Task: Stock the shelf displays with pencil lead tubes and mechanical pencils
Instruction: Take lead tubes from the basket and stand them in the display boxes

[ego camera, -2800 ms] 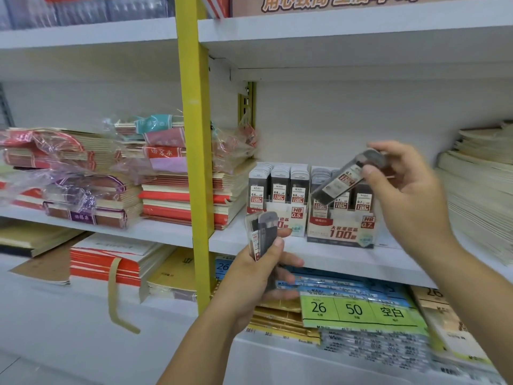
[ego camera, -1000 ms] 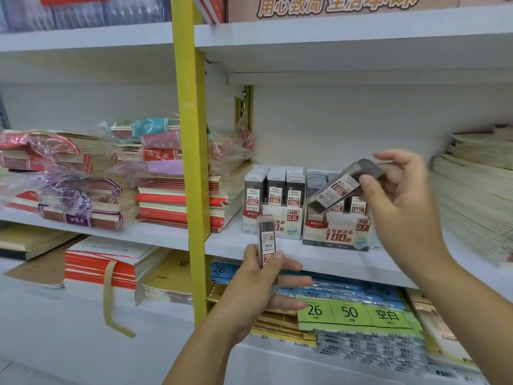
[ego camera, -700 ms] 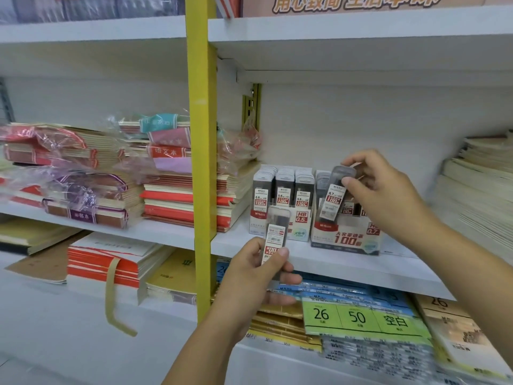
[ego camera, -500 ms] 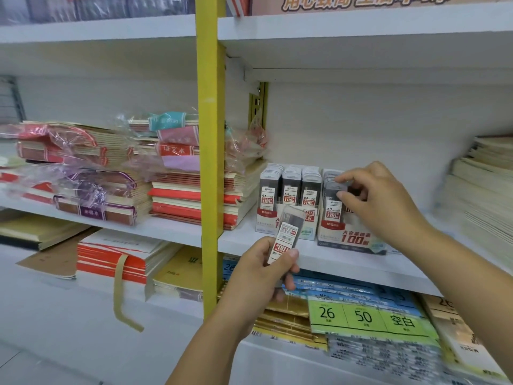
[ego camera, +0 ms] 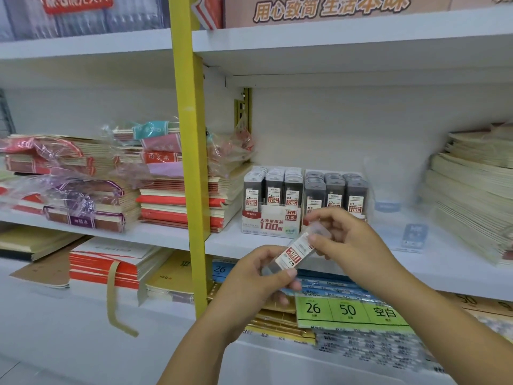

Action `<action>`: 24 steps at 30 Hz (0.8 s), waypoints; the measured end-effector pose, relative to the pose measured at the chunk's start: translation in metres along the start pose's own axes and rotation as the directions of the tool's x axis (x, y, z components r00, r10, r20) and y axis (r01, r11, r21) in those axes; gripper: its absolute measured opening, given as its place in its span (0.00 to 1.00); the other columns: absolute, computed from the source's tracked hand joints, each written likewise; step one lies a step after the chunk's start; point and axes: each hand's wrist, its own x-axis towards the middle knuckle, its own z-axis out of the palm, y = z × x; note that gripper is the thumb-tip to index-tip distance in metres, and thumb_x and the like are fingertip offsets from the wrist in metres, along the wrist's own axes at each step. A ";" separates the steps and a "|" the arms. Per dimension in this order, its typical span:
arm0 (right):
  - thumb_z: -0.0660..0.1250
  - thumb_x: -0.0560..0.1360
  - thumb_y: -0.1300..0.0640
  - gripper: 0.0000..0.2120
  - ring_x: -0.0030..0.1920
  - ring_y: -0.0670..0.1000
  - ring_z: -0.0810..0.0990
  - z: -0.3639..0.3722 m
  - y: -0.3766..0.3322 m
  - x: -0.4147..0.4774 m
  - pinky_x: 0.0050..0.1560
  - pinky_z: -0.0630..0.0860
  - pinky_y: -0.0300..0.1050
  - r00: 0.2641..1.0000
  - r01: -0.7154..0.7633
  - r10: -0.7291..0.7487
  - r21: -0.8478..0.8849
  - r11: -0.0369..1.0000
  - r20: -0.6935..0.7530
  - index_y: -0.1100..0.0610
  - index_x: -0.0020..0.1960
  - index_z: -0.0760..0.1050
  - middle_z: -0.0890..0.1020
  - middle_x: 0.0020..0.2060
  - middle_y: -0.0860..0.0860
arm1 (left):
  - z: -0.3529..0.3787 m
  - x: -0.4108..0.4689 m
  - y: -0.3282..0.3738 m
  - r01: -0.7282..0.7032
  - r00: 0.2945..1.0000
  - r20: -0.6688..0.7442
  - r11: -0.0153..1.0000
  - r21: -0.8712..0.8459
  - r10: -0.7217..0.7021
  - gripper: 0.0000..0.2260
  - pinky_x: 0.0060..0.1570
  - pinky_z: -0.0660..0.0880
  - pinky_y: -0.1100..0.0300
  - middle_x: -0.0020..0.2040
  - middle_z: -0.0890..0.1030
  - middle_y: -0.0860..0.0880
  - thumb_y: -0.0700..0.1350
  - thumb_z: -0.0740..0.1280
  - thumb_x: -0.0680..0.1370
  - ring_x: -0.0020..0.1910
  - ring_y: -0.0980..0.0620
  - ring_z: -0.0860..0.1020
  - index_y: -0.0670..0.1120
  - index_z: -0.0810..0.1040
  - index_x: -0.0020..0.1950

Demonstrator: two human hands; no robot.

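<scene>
Both hands meet in front of the shelf (ego camera: 433, 262), below the two display boxes. The left hand (ego camera: 258, 276) pinches the lower end of one lead tube (ego camera: 295, 252) between thumb and fingers; the right hand (ego camera: 347, 240) grips its upper, clear end. The tube is tilted, label facing up, held off the shelf. Behind it, the 0.5 box (ego camera: 270, 222) carries three rows of upright tubes. The 0.7 box (ego camera: 334, 190), touching it on the right, also carries three rows. Notebook stacks (ego camera: 177, 201) lie left of the yellow post (ego camera: 191, 162).
</scene>
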 end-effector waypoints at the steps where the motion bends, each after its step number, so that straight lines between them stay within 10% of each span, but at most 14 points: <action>1: 0.68 0.76 0.63 0.11 0.41 0.46 0.83 -0.006 0.001 -0.001 0.40 0.79 0.39 0.999 -0.045 0.045 0.009 0.999 0.016 0.47 0.51 0.77 0.84 0.46 0.46 | 0.000 0.001 0.001 -0.003 0.999 -0.049 0.996 -0.088 -0.001 0.11 0.38 0.80 0.63 0.48 0.87 0.50 0.38 0.71 0.78 0.46 0.50 0.86 0.47 0.80 0.60; 7: 0.69 0.73 0.60 0.07 0.39 0.51 0.85 -0.017 -0.001 -0.016 0.44 0.83 0.51 0.899 -0.181 0.244 -0.198 0.963 0.364 0.51 0.45 0.73 0.85 0.41 0.51 | 0.006 0.010 0.000 -0.089 0.976 -0.206 0.993 -0.072 0.072 0.10 0.40 0.80 0.65 0.48 0.88 0.48 0.41 0.72 0.78 0.45 0.52 0.86 0.51 0.82 0.58; 15: 0.68 0.75 0.66 0.37 0.42 0.45 0.83 -0.023 -0.019 0.000 0.38 0.81 0.43 0.997 0.025 -0.020 -0.072 0.997 0.071 0.31 0.69 0.60 0.81 0.49 0.47 | 0.025 0.027 -0.001 -0.239 0.911 -0.252 0.915 0.326 0.328 0.11 0.50 0.77 0.71 0.55 0.83 0.63 0.52 0.67 0.81 0.54 0.69 0.79 0.65 0.77 0.61; 19: 0.69 0.75 0.64 0.30 0.47 0.47 0.84 -0.039 -0.030 0.020 0.44 0.82 0.48 0.926 0.260 -0.265 -0.054 0.964 -0.268 0.32 0.60 0.65 0.84 0.46 0.48 | 0.034 0.034 -0.012 -0.215 0.892 -0.138 0.674 0.707 0.430 0.22 0.73 0.59 0.62 0.74 0.67 0.65 0.56 0.62 0.82 0.69 0.70 0.62 0.61 0.65 0.76; 24: 0.70 0.76 0.60 0.24 0.44 0.44 0.82 -0.038 -0.028 0.042 0.43 0.79 0.36 0.884 0.320 -0.391 -0.278 0.906 -0.256 0.32 0.54 0.64 0.83 0.44 0.46 | 0.038 0.042 -0.021 -0.237 0.875 -0.049 0.514 0.825 0.481 0.26 0.73 0.50 0.59 0.77 0.63 0.63 0.59 0.59 0.82 0.73 0.64 0.58 0.59 0.58 0.79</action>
